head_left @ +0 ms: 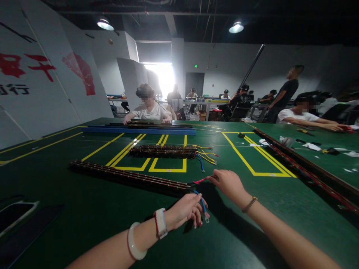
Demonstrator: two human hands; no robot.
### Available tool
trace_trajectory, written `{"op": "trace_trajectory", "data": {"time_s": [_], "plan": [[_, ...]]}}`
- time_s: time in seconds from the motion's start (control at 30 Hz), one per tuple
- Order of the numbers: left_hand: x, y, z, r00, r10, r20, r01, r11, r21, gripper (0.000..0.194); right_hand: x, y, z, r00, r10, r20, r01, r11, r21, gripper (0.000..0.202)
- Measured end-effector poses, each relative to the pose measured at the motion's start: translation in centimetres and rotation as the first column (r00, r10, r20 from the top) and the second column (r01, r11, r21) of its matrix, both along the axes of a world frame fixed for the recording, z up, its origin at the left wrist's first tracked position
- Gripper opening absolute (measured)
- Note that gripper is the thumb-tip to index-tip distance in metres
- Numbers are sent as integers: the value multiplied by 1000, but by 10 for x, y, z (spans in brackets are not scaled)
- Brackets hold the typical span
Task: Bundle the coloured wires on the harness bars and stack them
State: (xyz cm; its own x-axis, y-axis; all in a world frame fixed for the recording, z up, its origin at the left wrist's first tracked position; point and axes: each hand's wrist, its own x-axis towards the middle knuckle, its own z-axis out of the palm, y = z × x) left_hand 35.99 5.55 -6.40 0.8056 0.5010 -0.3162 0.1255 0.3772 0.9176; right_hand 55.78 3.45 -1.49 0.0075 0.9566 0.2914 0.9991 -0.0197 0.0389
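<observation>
A long dark bar with copper-coloured strips [131,175] lies slantwise on the green table, its wired end towards my hands. From that end come a red wire [200,181] and a blue wire [203,204] tipped with a ring terminal. My right hand [228,185] pinches the red wire near its tip; the fingers hide the wire's end. Lower down, my left hand [186,211] has curled fingers around the blue wire, and the ring terminal sticks out past the fingertips.
Behind lies a group of similar bars [165,151] with yellow, blue and red wires. Farther back is a blue rail [140,130], where a person works. A long bar with red wires [303,164] runs along the right. Dark flat objects [19,213] lie at left.
</observation>
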Motion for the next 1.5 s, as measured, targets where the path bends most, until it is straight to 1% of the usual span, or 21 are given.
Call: {"op": "trace_trajectory", "data": {"time_s": [0.13,0.3,0.47,0.57,0.67,0.8,0.9,0.97,1.03,1.1,1.13,1.2,1.3,1.47,1.5], "plan": [[0,-1,4,1000,13,7,-13,1000,-14,47,8,12,-21,994,51,-100,-48,998,41,33],[-1,-1,10,998,54,34,-51,995,-85,37,17,20,-46,956,122,-268,-98,990,104,36],[0,0,8,996,69,58,-62,991,-120,37,25,25,-63,922,157,-355,-117,984,134,37],[0,2,6,996,53,74,-46,995,-84,40,28,28,-70,908,174,-381,-128,981,144,38],[-2,4,8,999,0,46,0,1000,-9,41,27,28,-73,904,191,-384,-144,978,148,36],[-5,8,16,993,-93,-76,100,989,106,42,22,23,-69,906,212,-366,-159,972,171,32],[-6,9,23,974,-105,-200,148,966,213,39,16,17,-61,910,235,-340,-166,961,221,31],[-7,8,26,954,-73,-291,167,935,311,36,9,12,-54,911,257,-323,-179,951,253,31],[-8,8,28,937,-41,-347,194,887,419,34,0,6,-46,903,286,-320,-208,943,259,31],[-8,8,27,933,-21,-359,213,837,505,33,-12,0,-39,889,314,-334,-248,942,225,33],[-8,8,26,932,-19,-361,221,820,527,32,-18,-4,-36,881,323,-345,-268,943,197,35],[-7,8,26,923,-29,-383,245,811,531,29,-29,-11,-31,870,325,-372,-295,946,135,38],[-7,6,29,898,-65,-435,294,825,484,27,-37,-17,-27,858,297,-418,-304,951,52,38],[-9,1,36,883,13,-469,283,783,553,35,-35,-17,-23,838,254,-483,-309,950,-38,35],[-9,2,36,885,12,-466,280,785,552,36,-34,-17,-23,836,251,-488,-313,949,-47,36]]}}
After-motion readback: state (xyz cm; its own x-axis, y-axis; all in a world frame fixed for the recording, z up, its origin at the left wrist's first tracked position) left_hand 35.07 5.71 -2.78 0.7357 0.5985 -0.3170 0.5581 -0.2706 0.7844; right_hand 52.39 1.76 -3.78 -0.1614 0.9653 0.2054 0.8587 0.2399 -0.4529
